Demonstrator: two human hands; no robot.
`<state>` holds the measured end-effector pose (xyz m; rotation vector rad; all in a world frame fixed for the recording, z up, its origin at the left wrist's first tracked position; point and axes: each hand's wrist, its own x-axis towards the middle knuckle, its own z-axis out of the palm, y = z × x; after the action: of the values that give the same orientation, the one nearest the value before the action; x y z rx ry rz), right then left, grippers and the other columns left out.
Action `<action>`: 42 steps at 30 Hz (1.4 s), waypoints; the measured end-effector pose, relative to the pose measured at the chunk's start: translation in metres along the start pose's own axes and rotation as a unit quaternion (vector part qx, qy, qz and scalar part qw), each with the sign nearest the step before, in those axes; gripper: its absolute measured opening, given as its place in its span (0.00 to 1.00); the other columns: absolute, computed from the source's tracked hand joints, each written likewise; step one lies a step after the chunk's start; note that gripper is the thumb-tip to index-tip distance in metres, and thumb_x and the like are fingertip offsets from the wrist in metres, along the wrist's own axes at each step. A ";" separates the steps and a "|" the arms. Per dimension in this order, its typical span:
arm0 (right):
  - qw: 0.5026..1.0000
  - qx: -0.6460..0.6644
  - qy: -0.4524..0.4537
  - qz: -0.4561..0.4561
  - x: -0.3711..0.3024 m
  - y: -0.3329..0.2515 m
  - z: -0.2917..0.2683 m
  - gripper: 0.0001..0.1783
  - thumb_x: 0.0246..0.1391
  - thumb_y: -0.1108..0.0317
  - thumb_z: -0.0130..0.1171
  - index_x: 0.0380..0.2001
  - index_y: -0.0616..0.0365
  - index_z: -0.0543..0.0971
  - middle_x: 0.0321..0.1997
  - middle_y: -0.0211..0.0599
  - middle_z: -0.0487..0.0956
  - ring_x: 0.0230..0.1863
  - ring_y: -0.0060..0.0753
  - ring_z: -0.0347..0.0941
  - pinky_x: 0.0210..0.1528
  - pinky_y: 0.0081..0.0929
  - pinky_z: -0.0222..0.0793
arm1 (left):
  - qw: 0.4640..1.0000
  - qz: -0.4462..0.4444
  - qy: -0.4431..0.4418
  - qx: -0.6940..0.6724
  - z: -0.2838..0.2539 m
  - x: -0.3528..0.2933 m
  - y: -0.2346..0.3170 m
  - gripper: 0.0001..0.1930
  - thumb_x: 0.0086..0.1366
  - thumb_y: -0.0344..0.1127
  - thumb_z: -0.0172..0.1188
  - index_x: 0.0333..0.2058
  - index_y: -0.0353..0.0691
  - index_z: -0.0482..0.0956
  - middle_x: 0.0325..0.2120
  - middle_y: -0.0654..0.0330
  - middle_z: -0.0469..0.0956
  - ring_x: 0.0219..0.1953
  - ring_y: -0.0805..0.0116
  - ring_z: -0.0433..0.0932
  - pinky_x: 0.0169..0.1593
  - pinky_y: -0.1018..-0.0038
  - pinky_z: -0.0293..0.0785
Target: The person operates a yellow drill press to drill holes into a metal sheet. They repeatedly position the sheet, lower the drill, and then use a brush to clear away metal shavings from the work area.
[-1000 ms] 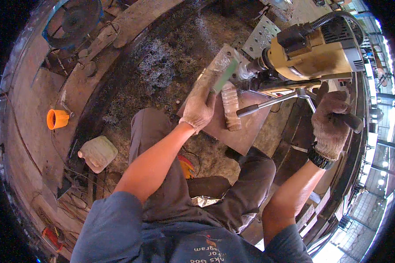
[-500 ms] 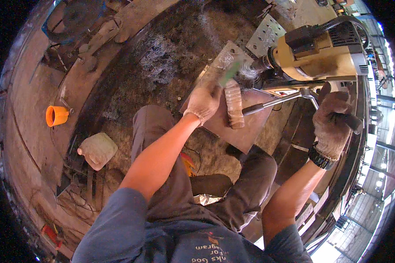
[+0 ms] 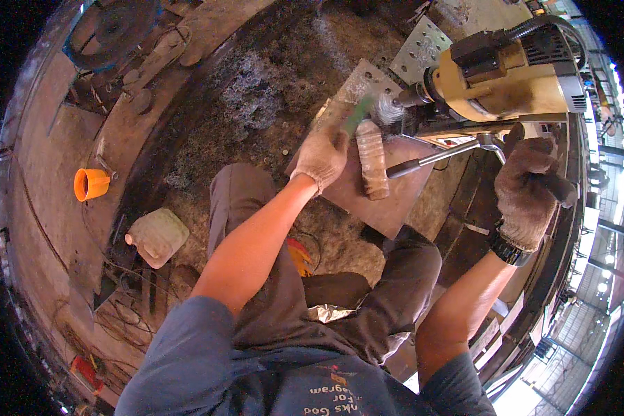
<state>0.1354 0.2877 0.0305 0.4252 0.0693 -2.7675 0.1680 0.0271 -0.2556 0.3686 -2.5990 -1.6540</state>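
My left hand (image 3: 324, 158), in a knit work glove, is closed around a narrow green stick-like thing (image 3: 358, 113), blurred, its far end close to the drill's cutter. Swirls of metal shavings (image 3: 388, 109) surround the cutter. The yellow-and-black drill machine (image 3: 496, 87) lies across the upper right, above a metal plate (image 3: 395, 208). My right hand (image 3: 527, 191), gloved, with a black watch at the wrist, is wrapped round a dark-ended handle (image 3: 566, 191) beside the machine. Between my hands a ribbed clear plastic bottle (image 3: 373, 163) rests on the plate, next to a metal lever (image 3: 430, 158).
A plate with holes (image 3: 420, 48) lies behind the cutter. Heaped shavings (image 3: 252, 93) cover the dark surface at the upper left. An orange cup (image 3: 91, 184) and a pale plastic jug (image 3: 157, 238) stand to the left. Cables (image 3: 128, 326) run along the lower left.
The green thing's tip has shifted slightly beside the cutter, still in my left hand. My right hand keeps its grip with little movement. The whole view has moved a little.
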 end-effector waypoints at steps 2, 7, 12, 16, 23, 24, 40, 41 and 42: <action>1.000 0.000 0.006 -0.014 -0.003 -0.006 -0.006 0.29 0.59 0.73 0.59 0.62 0.71 0.66 0.43 0.35 0.83 0.38 0.34 0.79 0.43 0.37 0.77 | 0.984 -0.151 0.043 -0.085 -0.011 -0.004 0.030 0.18 0.75 0.42 0.58 0.53 0.33 0.80 0.47 0.39 0.84 0.54 0.34 0.81 0.57 0.52 0.79; 1.000 -0.016 -0.009 -0.015 -0.001 -0.002 -0.005 0.29 0.57 0.74 0.61 0.61 0.70 0.67 0.42 0.33 0.82 0.39 0.33 0.79 0.42 0.37 0.76 | 0.998 0.039 -0.045 0.022 -0.006 -0.003 0.014 0.20 0.76 0.43 0.55 0.55 0.33 0.78 0.48 0.37 0.84 0.54 0.35 0.81 0.57 0.54 0.79; 1.000 -0.010 0.009 -0.011 -0.005 -0.002 -0.003 0.28 0.58 0.74 0.61 0.60 0.68 0.67 0.42 0.31 0.82 0.39 0.32 0.78 0.43 0.36 0.76 | 0.979 -0.095 0.064 -0.169 -0.005 -0.008 0.030 0.18 0.75 0.41 0.56 0.55 0.33 0.78 0.49 0.40 0.84 0.53 0.35 0.81 0.58 0.56 0.78; 1.000 -0.002 -0.013 -0.006 0.000 -0.001 -0.006 0.27 0.60 0.74 0.60 0.61 0.68 0.66 0.42 0.31 0.82 0.39 0.30 0.78 0.43 0.34 0.77 | 0.996 0.091 -0.021 -0.006 0.008 0.002 -0.003 0.15 0.77 0.45 0.54 0.48 0.37 0.77 0.41 0.35 0.83 0.47 0.29 0.80 0.46 0.45 0.77; 1.000 -0.009 0.003 -0.016 -0.002 0.010 0.000 0.24 0.64 0.73 0.57 0.61 0.67 0.67 0.40 0.30 0.81 0.38 0.29 0.78 0.42 0.32 0.77 | 0.997 0.063 0.026 -0.035 0.006 -0.005 0.013 0.19 0.77 0.45 0.52 0.54 0.36 0.75 0.37 0.33 0.83 0.45 0.27 0.81 0.48 0.44 0.77; 1.000 -0.019 -0.003 -0.023 -0.002 0.008 -0.004 0.23 0.65 0.72 0.56 0.60 0.67 0.67 0.40 0.30 0.81 0.38 0.29 0.78 0.42 0.32 0.77 | 0.997 0.066 0.031 -0.039 0.007 -0.005 0.013 0.19 0.77 0.45 0.52 0.54 0.36 0.76 0.38 0.33 0.83 0.46 0.27 0.81 0.48 0.44 0.76; 0.994 -0.091 -0.031 -0.048 0.001 -0.003 -0.013 0.13 0.66 0.68 0.54 0.51 0.62 0.73 0.39 0.30 0.80 0.39 0.28 0.78 0.42 0.30 0.76 | 0.996 0.019 -0.090 -0.001 0.000 0.001 0.031 0.16 0.77 0.40 0.52 0.51 0.32 0.78 0.45 0.34 0.82 0.51 0.31 0.79 0.52 0.52 0.77; 0.997 -0.075 -0.020 -0.024 0.006 0.004 -0.007 0.14 0.66 0.68 0.54 0.52 0.62 0.72 0.39 0.30 0.80 0.39 0.28 0.78 0.42 0.30 0.76 | 0.995 0.030 -0.014 -0.093 0.017 0.002 0.006 0.15 0.77 0.38 0.53 0.50 0.32 0.78 0.45 0.35 0.82 0.51 0.31 0.79 0.52 0.52 0.77; 0.998 -0.053 -0.001 -0.019 0.003 0.004 -0.006 0.15 0.66 0.68 0.55 0.52 0.63 0.72 0.39 0.30 0.80 0.39 0.28 0.78 0.41 0.30 0.76 | 0.987 -0.005 0.026 -0.159 0.016 0.004 0.016 0.15 0.77 0.38 0.52 0.50 0.32 0.78 0.46 0.34 0.82 0.52 0.31 0.79 0.53 0.51 0.76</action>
<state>0.1356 0.2833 0.0235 0.3974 0.2244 -2.7853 0.1587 0.0466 -0.2482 0.4011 -2.2455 -1.9910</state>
